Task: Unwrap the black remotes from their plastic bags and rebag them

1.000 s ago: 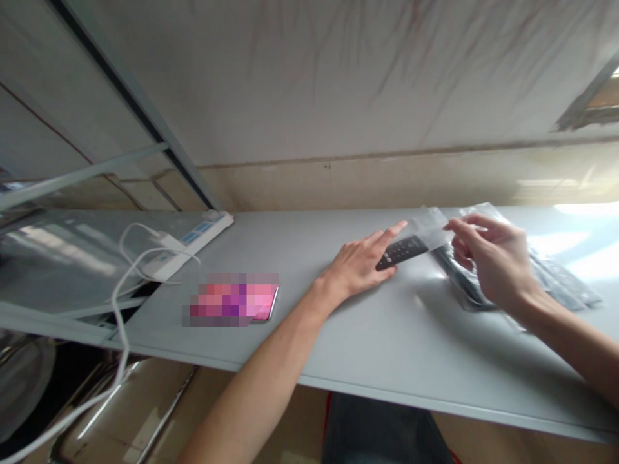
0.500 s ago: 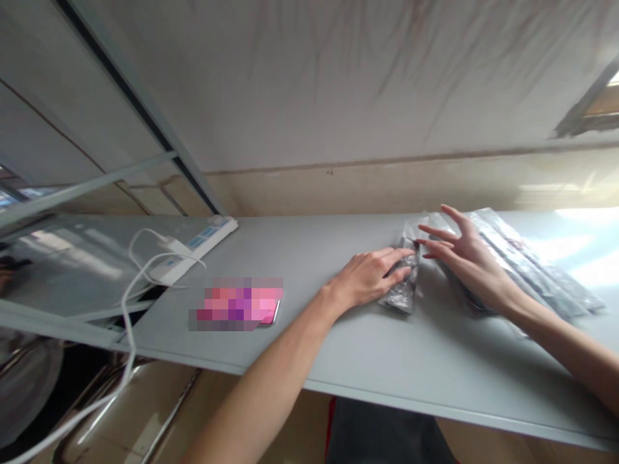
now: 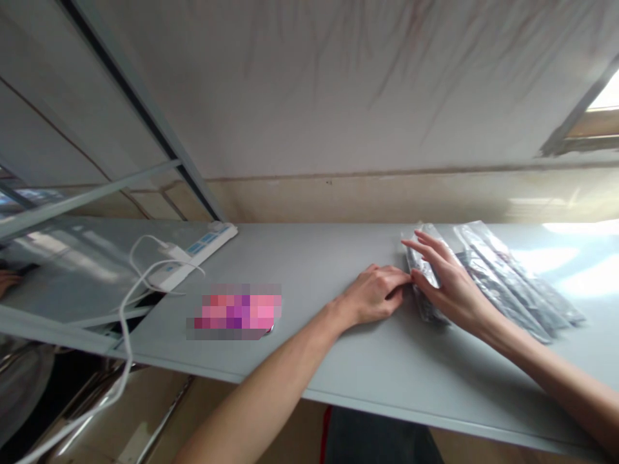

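My left hand (image 3: pixel 377 293) rests on the grey table, fingers bent, thumb apart from the fingertips. Its fingertips meet the left side of a clear plastic packet (image 3: pixel 425 303) with dark contents that I cannot make out. Over this packet lies my right hand (image 3: pixel 447 277), open, fingers stretched towards the wall and thumb by the left fingertips. Part of the packet is hidden under it. To the right, several similar long plastic packets (image 3: pixel 512 283) lie side by side, slanting and partly overlapping.
A phone (image 3: pixel 236 312), its screen blurred out, lies left on the table (image 3: pixel 309 258). Behind it are a white power strip (image 3: pixel 207 245) and a looping white cable (image 3: pixel 123 316). A metal frame post (image 3: pixel 145 116) rises at left. Another person's hand (image 3: pixel 8 280) shows at far left.
The packet by my left hand has shifted right, close to the others. My left hand has come off its top to its left side. My right hand has moved left over it.
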`<state>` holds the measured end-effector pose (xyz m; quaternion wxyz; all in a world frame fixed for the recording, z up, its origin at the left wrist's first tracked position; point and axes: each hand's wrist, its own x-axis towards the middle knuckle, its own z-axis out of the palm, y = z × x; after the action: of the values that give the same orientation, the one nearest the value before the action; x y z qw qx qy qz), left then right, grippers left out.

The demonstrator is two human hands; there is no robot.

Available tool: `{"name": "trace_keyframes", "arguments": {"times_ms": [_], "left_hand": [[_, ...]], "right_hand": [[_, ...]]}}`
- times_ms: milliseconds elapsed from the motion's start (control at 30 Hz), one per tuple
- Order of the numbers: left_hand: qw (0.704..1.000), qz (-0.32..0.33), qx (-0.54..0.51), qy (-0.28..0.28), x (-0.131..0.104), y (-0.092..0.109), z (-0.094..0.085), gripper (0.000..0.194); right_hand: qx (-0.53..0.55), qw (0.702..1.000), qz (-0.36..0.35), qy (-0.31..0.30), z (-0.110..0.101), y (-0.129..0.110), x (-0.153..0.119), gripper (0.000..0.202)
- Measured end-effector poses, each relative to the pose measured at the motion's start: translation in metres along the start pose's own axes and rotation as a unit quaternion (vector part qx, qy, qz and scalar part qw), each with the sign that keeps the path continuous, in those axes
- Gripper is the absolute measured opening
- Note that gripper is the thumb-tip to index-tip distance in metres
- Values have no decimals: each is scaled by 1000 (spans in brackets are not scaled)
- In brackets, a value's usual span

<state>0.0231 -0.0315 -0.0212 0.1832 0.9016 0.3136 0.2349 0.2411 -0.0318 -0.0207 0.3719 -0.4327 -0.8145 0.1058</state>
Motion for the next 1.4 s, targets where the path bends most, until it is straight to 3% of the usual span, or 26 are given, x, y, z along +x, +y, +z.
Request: {"name": "trace_keyframes", "arguments": {"times_ms": [267, 800, 1100, 1300, 1400], "left_hand": [[998, 27, 39, -43, 0, 3, 1, 21], [994, 31, 98, 46, 2, 0, -4, 31], [970, -78, 46, 225, 4, -17, -4, 23], [971, -107, 11, 214, 9, -20, -6, 25], [971, -146, -32, 188, 19, -24, -7, 28]], "right_hand": [[-14, 1000, 24, -2, 1, 1, -3, 47], [-26, 998, 40, 41, 1, 3, -2, 47], [7, 996, 58, 62, -9, 7, 4, 43], [105, 980, 91, 140, -12, 4, 22, 23], [218, 956, 63, 188, -10, 1, 28, 30]]}}
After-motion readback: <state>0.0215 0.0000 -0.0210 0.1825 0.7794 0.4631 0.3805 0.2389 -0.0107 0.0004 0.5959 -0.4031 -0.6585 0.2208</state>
